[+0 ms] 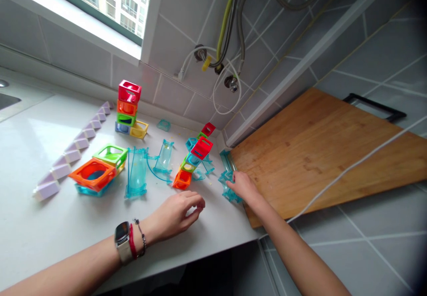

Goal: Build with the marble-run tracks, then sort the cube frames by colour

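Note:
My right hand [243,185] rests on a clear teal plastic track piece [228,187] at the counter's right end, fingers curled over it beside the wooden board. My left hand [180,211] hovers over the white counter with fingers curled loosely, holding nothing I can see, just below an orange block [182,179]. That block is the foot of a slanting row of coloured frame blocks topped by a red one [202,148]. A clear teal tube ramp [136,172] stands to the left of my left hand.
A stack of red, orange, green and blue blocks [128,104] stands near the wall. Orange and green frames [95,173] lie at the left. A row of lilac blocks [71,151] runs diagonally. A wooden cutting board [320,149] leans at right. Hoses and cables [230,33] hang on the tiled wall.

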`<state>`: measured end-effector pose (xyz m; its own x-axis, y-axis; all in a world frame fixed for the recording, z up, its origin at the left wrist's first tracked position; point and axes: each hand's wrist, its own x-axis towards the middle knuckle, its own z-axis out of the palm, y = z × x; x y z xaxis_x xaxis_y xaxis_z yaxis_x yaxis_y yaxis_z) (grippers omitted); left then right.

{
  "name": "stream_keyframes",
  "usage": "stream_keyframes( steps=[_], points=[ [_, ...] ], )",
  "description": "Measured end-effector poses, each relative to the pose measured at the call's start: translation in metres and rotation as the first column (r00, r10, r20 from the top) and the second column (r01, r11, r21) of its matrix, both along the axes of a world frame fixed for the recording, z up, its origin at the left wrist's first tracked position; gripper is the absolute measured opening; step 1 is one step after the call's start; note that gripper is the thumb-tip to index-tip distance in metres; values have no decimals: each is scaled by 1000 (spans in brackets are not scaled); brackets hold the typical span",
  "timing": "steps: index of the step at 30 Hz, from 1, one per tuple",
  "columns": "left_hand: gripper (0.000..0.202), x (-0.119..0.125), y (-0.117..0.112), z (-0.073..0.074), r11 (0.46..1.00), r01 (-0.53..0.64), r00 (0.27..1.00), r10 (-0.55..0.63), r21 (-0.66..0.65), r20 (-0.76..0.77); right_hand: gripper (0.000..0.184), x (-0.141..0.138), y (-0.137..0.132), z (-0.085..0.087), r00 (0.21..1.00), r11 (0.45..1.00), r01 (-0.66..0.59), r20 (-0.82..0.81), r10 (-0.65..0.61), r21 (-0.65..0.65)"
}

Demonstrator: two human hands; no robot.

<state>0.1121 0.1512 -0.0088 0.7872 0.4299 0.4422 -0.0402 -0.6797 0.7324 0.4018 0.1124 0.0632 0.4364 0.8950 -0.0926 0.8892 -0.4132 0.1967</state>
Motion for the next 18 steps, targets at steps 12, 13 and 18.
stream_keyframes(
  steps=[12,13,18],
  points=[
    [13,0,1,-3,1000,14,999,-15,-14,-45,25,-37,2,13,976,938,-154,-102,194,312],
    [13,0,2,-3,1000,17,999,-17,-15,-51,24,-46,3,13,960,927,-164,-162,229,337],
    [15,-3,6,3,1000,-2,998,4,26,-70,38,-92,8,-14,848,817,-110,-375,374,565]
  ],
)
